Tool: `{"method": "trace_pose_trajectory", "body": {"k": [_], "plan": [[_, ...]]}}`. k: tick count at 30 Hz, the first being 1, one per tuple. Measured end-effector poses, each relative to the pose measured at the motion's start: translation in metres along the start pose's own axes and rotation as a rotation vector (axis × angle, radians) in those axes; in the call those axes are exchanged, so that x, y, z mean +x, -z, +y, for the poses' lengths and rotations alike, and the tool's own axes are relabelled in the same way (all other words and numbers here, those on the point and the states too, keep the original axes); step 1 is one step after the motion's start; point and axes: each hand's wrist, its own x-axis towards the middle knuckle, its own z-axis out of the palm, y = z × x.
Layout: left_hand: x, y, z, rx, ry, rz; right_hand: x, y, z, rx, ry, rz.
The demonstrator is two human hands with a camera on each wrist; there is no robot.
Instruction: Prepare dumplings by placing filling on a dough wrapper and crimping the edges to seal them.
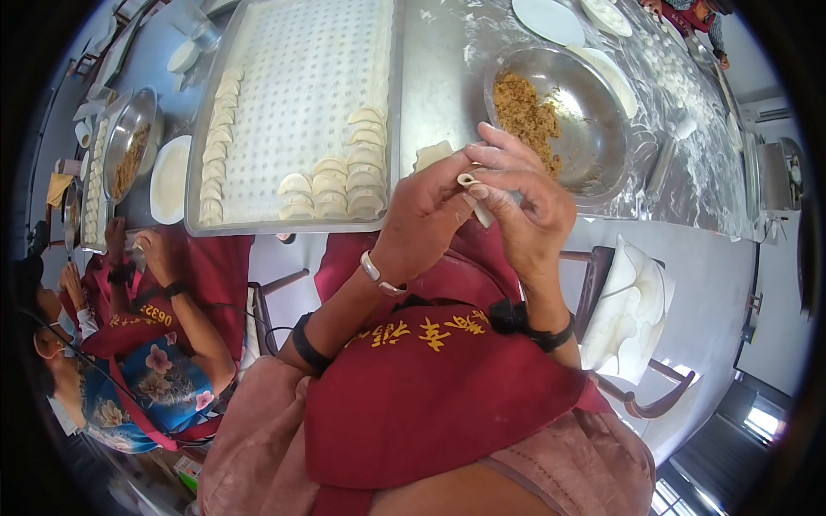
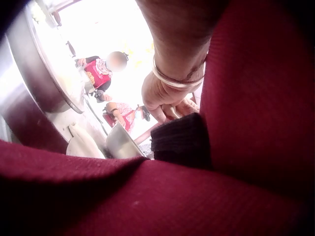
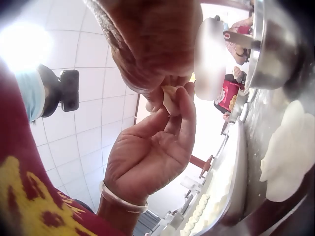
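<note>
The dumpling (image 3: 171, 102) is between the person's hands near the table edge, pinched by the fingers of left hand (image 1: 423, 211) and right hand (image 1: 535, 206); one end looks open, so too hard pressing could tear the dough or push out any filling. The tray (image 1: 292, 228) holds rows of folded pieces (image 1: 365, 177), the bowl (image 1: 595, 138) brown filling (image 1: 525, 112).

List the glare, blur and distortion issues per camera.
Head: strong fisheye, black corners, glare inside the steel bowl; the dough piece reads clearly. Left wrist: background washed out to white, red cloth dark, left hand partly covered, dough's edges unclear. Right wrist: blown-out glare upper left, fingers and dough somewhat soft.
</note>
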Motion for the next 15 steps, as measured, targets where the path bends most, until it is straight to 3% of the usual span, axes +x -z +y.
{"method": "trace_pose_trajectory", "body": {"k": [5,15], "plan": [[-0.001,0.001,0.007,-0.045,0.058,0.017,0.005,-0.009,-0.010,-0.043,-0.086,0.086],[-0.005,0.000,0.005,-0.005,0.081,0.046,0.003,-0.007,0.000,-0.161,0.080,0.060]]}}
